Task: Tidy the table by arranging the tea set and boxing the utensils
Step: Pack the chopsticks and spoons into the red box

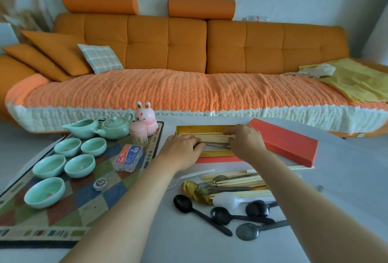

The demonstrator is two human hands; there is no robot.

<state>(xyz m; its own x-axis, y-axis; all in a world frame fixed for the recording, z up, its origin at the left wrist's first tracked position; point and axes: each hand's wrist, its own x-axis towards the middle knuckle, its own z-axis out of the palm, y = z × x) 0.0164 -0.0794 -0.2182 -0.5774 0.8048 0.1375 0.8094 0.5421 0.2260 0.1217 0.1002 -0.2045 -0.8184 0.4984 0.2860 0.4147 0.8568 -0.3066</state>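
Both hands over gold-lined box [201, 128], far side of worktop [340, 178]. Left hand [182, 147] curled round one end of chopstick bundle [212, 137], right hand [245, 141] curled round other end; bundle lies lengthwise inside box. Red lid [287, 145] just right of box, off it. Nearer: loose chopsticks [237, 181] heaped with spoons [201, 214], black, gold, white. Left: patterned mat [88, 204] carrying five green cups [79, 166], teapot [115, 128] behind them. Orange sofa [189, 52] beyond.
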